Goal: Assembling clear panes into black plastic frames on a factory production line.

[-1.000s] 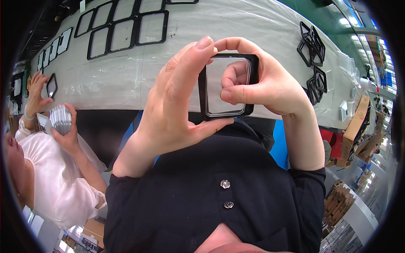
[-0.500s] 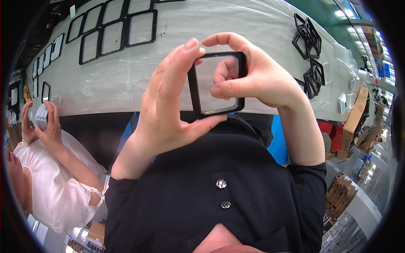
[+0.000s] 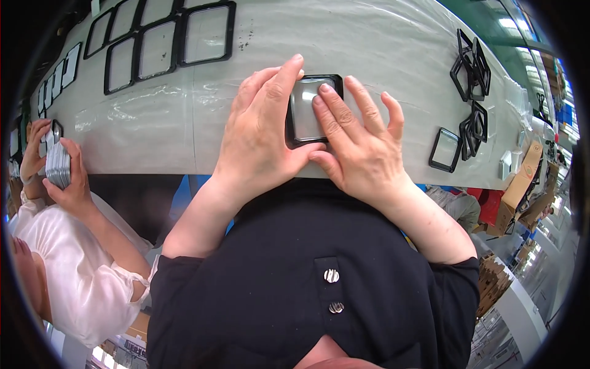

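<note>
A black rounded frame with a clear pane (image 3: 305,115) is in front of me at the table's near side. My left hand (image 3: 255,126) holds it along its left and near edges, fingers up the left side and thumb across the near rim. My right hand (image 3: 364,147) has its fingers apart, with two fingertips laid flat on the pane and the thumb close to the near right corner. Whether the frame rests fully on the table is hidden by my hands.
Several black frames with clear panes (image 3: 180,42) lie in rows at the far left. Loose black frames (image 3: 472,67) lie heaped at the right, with a single frame (image 3: 445,149) nearer. A co-worker's hand (image 3: 75,181) at the left holds a stack of thin plates (image 3: 58,165). Cardboard boxes (image 3: 522,178) stand at right.
The framed pane has come down and away from me toward the table. My right hand has let go of its right edge, turned over and spread its fingers onto the pane.
</note>
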`<state>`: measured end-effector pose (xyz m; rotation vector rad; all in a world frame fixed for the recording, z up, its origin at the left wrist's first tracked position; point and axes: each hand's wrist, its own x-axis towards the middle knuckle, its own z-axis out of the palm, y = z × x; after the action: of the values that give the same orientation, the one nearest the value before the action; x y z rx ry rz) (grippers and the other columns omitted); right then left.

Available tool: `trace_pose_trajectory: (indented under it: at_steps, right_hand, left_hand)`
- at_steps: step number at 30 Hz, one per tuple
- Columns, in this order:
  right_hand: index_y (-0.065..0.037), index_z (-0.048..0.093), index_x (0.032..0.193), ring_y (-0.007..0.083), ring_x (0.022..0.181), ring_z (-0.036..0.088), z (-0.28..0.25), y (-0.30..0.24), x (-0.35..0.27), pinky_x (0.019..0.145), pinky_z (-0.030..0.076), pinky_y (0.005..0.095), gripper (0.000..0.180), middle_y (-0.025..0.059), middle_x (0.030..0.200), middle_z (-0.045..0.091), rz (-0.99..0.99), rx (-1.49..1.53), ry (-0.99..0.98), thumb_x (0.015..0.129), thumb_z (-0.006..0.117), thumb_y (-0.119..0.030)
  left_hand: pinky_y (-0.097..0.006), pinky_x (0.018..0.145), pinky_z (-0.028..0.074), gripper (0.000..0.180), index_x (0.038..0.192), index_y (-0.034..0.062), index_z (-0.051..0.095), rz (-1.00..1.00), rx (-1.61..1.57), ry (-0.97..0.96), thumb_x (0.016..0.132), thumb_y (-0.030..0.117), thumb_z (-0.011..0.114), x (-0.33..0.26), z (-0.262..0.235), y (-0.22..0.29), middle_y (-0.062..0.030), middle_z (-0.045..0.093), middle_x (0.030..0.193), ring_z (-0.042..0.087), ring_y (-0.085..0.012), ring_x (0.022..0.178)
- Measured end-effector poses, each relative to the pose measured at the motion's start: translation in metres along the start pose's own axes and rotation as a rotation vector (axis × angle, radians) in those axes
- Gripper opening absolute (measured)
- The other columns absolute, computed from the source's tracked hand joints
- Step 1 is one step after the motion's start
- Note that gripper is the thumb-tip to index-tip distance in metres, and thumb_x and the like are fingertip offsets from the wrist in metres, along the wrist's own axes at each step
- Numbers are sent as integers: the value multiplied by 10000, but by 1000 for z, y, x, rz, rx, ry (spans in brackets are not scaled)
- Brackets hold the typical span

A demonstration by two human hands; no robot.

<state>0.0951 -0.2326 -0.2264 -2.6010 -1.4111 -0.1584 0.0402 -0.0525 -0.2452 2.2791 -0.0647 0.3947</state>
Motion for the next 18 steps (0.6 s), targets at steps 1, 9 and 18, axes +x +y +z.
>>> trace_pose_trajectory:
  at_steps: [1, 9, 18]
  right_hand:
    - [-53, 612, 1257, 271, 1375, 388, -2, -3, 2, 1128, 143, 527, 557, 74, 1366, 552, -23, -72, -52, 906, 523, -476]
    - [-31, 627, 1232, 296, 1364, 375, -5, -1, -2, 1132, 162, 534, 528, 93, 1333, 566, 41, 164, 34, 865, 621, -411]
    - [-66, 613, 1268, 335, 1358, 388, -38, 28, -50, 1098, 251, 461, 408, 101, 1378, 547, 180, 234, 200, 980, 497, -332]
  left_hand:
    - [-426, 1040, 387, 940, 1407, 85, 435, 11, -4, 12, 564, 137, 849, 0, 0, 3, -106, 561, 1264, 446, -317, 1243]
    - [-548, 1139, 196, 621, 1248, 92, 624, 81, 477, -160, 719, 391, 753, -10, -6, 19, -122, 458, 1417, 284, -363, 1403]
    - [-553, 1151, 138, 654, 1329, 153, 566, 118, 546, -251, 775, 452, 743, -1, -15, 32, -171, 313, 1522, 163, -360, 1462]
